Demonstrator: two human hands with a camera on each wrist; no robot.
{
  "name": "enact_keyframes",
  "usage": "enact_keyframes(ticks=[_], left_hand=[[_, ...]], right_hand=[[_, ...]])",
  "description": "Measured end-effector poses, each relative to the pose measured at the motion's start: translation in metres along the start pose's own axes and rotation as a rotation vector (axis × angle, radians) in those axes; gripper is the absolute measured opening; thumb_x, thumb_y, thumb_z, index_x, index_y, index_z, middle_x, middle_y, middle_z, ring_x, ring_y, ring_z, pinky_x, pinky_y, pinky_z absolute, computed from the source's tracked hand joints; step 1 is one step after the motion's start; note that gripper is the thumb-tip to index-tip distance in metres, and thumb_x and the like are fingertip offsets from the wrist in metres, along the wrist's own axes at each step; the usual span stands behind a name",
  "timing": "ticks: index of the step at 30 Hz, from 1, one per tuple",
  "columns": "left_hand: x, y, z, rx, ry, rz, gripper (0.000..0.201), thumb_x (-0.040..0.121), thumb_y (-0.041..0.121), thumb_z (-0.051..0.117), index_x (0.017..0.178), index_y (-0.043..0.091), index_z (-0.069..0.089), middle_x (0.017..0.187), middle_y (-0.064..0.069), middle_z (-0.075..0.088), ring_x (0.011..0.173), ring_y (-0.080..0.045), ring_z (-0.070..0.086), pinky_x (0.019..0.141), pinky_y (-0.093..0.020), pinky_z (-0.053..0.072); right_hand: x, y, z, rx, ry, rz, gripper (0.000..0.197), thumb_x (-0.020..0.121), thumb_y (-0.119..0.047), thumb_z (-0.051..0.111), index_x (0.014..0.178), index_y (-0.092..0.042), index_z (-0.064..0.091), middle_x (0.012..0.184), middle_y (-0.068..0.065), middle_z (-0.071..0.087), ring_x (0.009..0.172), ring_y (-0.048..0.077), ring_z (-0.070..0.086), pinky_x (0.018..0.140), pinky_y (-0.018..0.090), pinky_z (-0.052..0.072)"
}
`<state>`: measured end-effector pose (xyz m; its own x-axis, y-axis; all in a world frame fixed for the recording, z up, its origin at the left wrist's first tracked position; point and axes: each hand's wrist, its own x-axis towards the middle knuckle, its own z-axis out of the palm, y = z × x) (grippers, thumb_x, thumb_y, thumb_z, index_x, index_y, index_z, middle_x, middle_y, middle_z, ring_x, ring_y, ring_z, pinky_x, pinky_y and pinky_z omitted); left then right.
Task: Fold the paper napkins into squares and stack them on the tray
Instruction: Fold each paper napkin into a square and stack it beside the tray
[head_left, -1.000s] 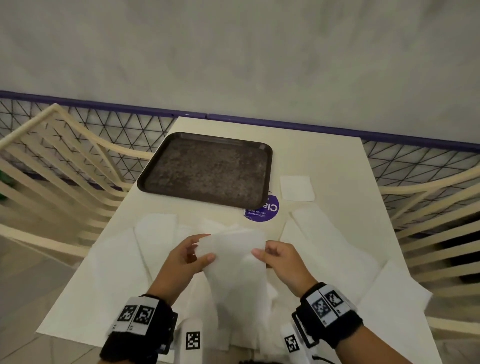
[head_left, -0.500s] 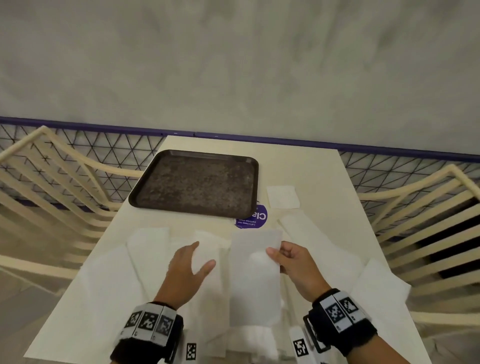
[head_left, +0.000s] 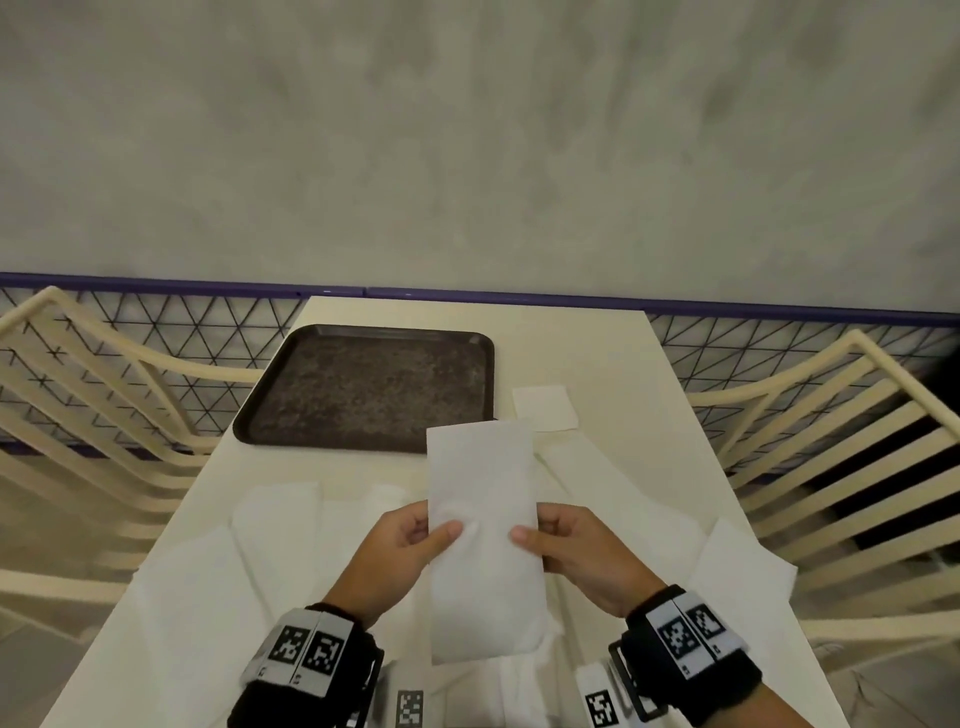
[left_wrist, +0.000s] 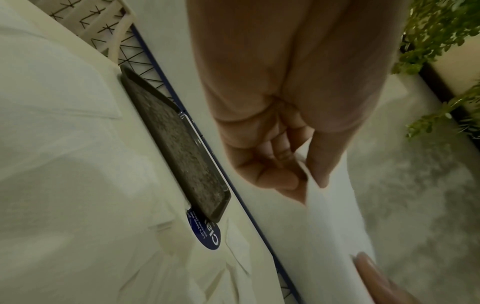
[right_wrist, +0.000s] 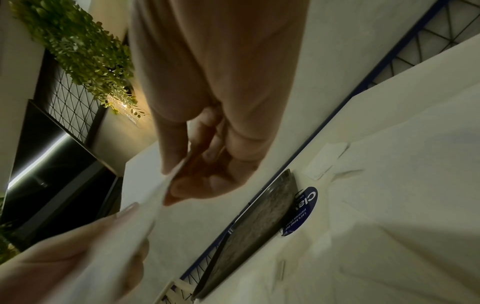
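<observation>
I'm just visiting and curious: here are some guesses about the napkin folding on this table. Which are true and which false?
1. Both hands hold one long folded napkin above the table. True: the left hand and the right hand pinch its two long edges.
2. The dark tray already carries a stack of napkins. False: nothing lies on it.
3. A small folded square lies on the table to the right of the tray. True.
4. The held napkin is already a square. False: it is a long rectangle.
5. More napkins lie spread on the table under the hands. True.
</observation>
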<state>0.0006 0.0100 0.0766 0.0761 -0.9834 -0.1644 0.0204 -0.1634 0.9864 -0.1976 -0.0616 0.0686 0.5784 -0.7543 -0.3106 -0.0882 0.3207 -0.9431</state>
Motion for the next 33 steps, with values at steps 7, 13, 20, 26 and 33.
enact_keyframes(ticks=[7,13,20,26,33], left_hand=[[0.001,0.008,-0.002,0.024,0.008,0.053,0.023,0.091,-0.003,0.050,0.091,0.011,0.067,0.081,0.009,0.074,0.079,-0.002,0.068,0.067,-0.011,0.049],[0.001,0.006,-0.012,0.295,-0.029,0.203,0.053,0.087,-0.018,0.040,0.088,0.020,0.076,0.097,0.011,0.068,0.096,-0.005,0.062,0.084,-0.012,0.044],[-0.005,0.009,-0.012,0.367,-0.038,0.248,0.057,0.088,-0.017,0.038,0.092,0.029,0.073,0.098,0.015,0.065,0.098,-0.002,0.059,0.085,-0.009,0.041],[-0.011,0.022,-0.007,-0.066,0.025,-0.014,0.032,0.098,0.008,0.035,0.110,0.022,0.061,0.097,-0.005,0.069,0.091,-0.015,0.063,0.085,-0.026,0.047],[-0.007,0.027,-0.001,-0.009,0.092,-0.034,0.022,0.094,0.029,0.047,0.102,0.019,0.065,0.080,-0.005,0.066,0.076,-0.013,0.063,0.075,-0.026,0.047]], right_hand=[[0.002,-0.008,-0.001,0.049,-0.022,-0.034,0.020,0.088,0.002,0.055,0.097,-0.008,0.070,0.095,0.003,0.073,0.089,0.016,0.068,0.077,0.024,0.053],[0.001,-0.012,0.004,0.074,-0.031,-0.011,0.038,0.092,0.002,0.045,0.073,-0.019,0.070,0.082,0.002,0.064,0.075,0.016,0.059,0.063,0.021,0.046],[0.003,-0.009,0.007,0.104,-0.031,-0.009,0.025,0.090,-0.008,0.045,0.075,-0.020,0.061,0.084,0.013,0.049,0.077,0.026,0.043,0.054,0.029,0.030],[-0.001,-0.016,0.009,-0.061,-0.025,-0.162,0.032,0.092,0.010,0.039,0.075,-0.008,0.059,0.086,0.007,0.062,0.076,0.012,0.061,0.066,0.019,0.048],[0.003,-0.014,0.008,-0.232,0.018,-0.305,0.047,0.088,0.016,0.038,0.068,-0.018,0.063,0.091,-0.004,0.067,0.085,0.015,0.061,0.074,0.024,0.047]])
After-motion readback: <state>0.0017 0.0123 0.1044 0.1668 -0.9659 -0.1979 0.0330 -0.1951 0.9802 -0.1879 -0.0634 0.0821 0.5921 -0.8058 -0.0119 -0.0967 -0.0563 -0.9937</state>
